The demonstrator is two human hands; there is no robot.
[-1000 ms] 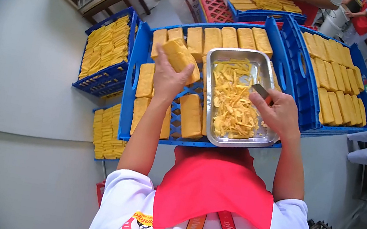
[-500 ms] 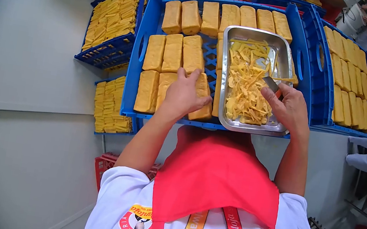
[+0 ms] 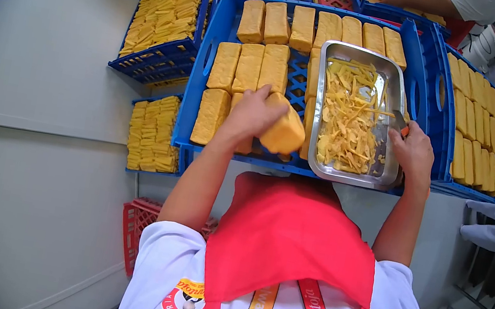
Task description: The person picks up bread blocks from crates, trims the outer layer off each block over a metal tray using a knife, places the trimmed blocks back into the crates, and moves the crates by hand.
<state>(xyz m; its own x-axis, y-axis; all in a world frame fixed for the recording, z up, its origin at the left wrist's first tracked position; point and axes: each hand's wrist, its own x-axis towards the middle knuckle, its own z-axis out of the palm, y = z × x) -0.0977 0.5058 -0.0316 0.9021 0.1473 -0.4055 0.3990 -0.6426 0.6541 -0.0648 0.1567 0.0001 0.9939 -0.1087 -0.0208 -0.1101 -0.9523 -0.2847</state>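
My left hand (image 3: 252,117) is closed around a golden bread loaf (image 3: 286,129), tilted and raised at the near side of a blue crate (image 3: 200,75). Other bread loaves (image 3: 249,66) lie in rows in the crate. On the crate's right part rests a steel tray (image 3: 319,94) of thin crust strips (image 3: 347,128). At the tray's right edge my right hand (image 3: 417,151) grips a knife (image 3: 400,120) with an orange-red handle. A single crust strip extends from near the blade over the tray.
To the right stands another blue crate (image 3: 446,182) of loaves. Left, two blue crates hold stacked yellow strips (image 3: 166,16). A red crate (image 3: 133,233) sits low on the left. Beyond the far side, a co-worker's arm (image 3: 417,1) reaches over a crate of yellow pieces.
My left hand has lifted and tipped the near loaf up from its row. The knife has moved right, towards the tray's edge. The whole view has shifted slightly.
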